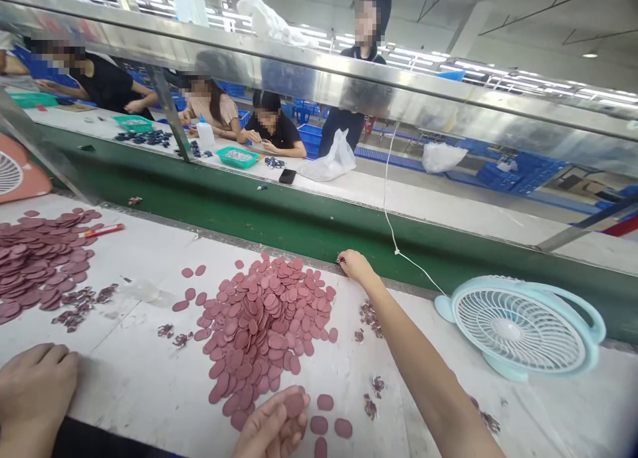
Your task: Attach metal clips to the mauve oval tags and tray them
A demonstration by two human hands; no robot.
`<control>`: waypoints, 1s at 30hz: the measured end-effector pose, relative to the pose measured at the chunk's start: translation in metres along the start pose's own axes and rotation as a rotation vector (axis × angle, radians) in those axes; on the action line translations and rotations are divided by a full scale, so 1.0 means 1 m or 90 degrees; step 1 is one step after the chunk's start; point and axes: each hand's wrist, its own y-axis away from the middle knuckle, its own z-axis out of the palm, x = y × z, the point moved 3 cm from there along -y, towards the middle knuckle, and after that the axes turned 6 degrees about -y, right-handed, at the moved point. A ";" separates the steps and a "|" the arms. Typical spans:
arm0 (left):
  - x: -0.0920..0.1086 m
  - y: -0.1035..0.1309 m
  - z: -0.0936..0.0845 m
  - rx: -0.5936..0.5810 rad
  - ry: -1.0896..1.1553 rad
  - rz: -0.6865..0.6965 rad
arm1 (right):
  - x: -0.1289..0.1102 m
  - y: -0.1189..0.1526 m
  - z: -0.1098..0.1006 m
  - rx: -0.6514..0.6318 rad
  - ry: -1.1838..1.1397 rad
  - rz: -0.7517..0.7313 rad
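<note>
My left hand [273, 423], low in the middle, pinches a flat dark-red oval disc [294, 405] between thumb and fingers. Just beyond it spreads a large heap of the same oval discs [259, 318], and a few single discs [325, 402] lie to its right. My right hand [356, 265] reaches far forward to the edge of the green belt [299, 225], its fingers closed on a small brownish piece, mostly hidden. That piece resembles the small brown-and-white clusters [369, 318] lying nearer on the white table [169, 378].
At left are a co-worker's hand [40, 388], another disc heap [44, 258], a red pen [104, 230] and a clear bottle [144, 290]. A light-blue fan [518, 328] stands right; its white cord [386, 192] hangs from the metal rail [319, 66]. People sit across the belt.
</note>
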 end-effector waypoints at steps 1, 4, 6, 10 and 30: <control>-0.001 0.001 0.003 0.015 -0.007 0.000 | 0.005 0.007 -0.002 -0.011 0.007 0.008; -0.004 0.004 0.012 0.034 -0.022 0.001 | 0.014 0.033 -0.008 -0.046 0.013 0.025; -0.008 0.007 0.017 0.021 -0.024 0.004 | 0.016 0.052 -0.011 -0.069 0.002 0.028; -0.017 0.012 0.024 0.000 -0.038 -0.005 | 0.012 0.093 -0.018 -0.064 -0.040 0.015; -0.044 0.041 0.049 -0.058 -0.149 -0.054 | 0.017 0.310 0.076 0.049 -0.165 -0.025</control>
